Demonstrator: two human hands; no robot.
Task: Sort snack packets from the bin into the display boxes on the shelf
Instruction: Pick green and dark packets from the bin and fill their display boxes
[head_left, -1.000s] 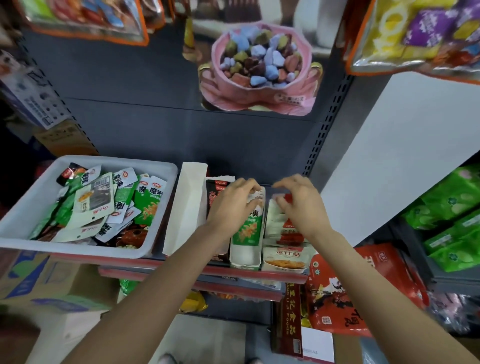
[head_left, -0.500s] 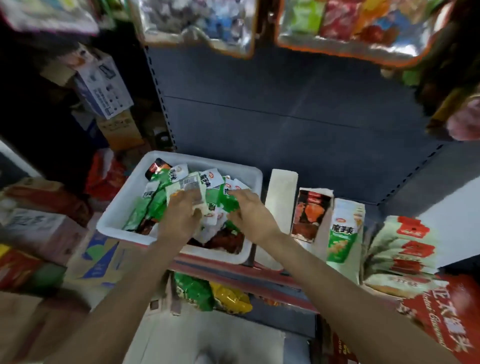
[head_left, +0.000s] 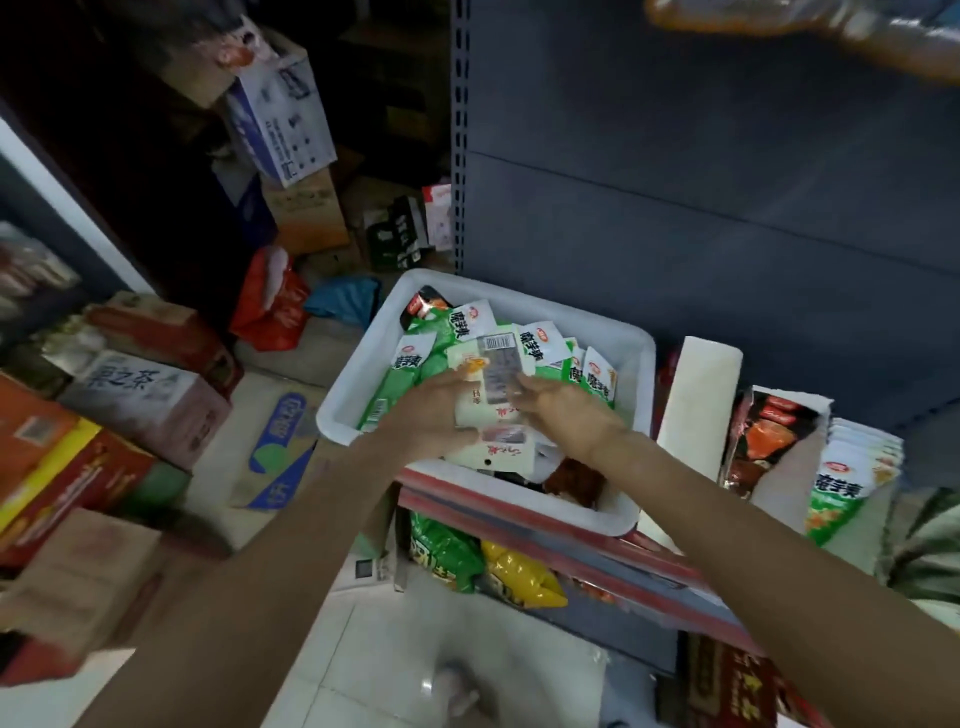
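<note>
A white plastic bin (head_left: 642, 364) sits on the shelf, filled with several green-and-white snack packets (head_left: 540, 347) and some dark ones. Both my hands are inside it. My left hand (head_left: 428, 410) grips a pale white packet (head_left: 488, 400) with a barcode side facing up, and my right hand (head_left: 563, 410) holds the same packet from its right edge. More pale packets lie under it. To the right stand the display boxes: a white flap (head_left: 698, 405), a dark red box (head_left: 769, 441), and a box of green-and-white packets (head_left: 841, 483).
Red shelf edge (head_left: 571, 540) runs below the bin, with green and yellow bags (head_left: 483, 566) underneath. Cardboard cartons (head_left: 140, 405) crowd the floor at left. The grey shelf back panel (head_left: 727, 208) rises behind the bin.
My view swung left from the display boxes to the bin. Both hands left the boxes, went into the bin and took hold of a pale packet.
</note>
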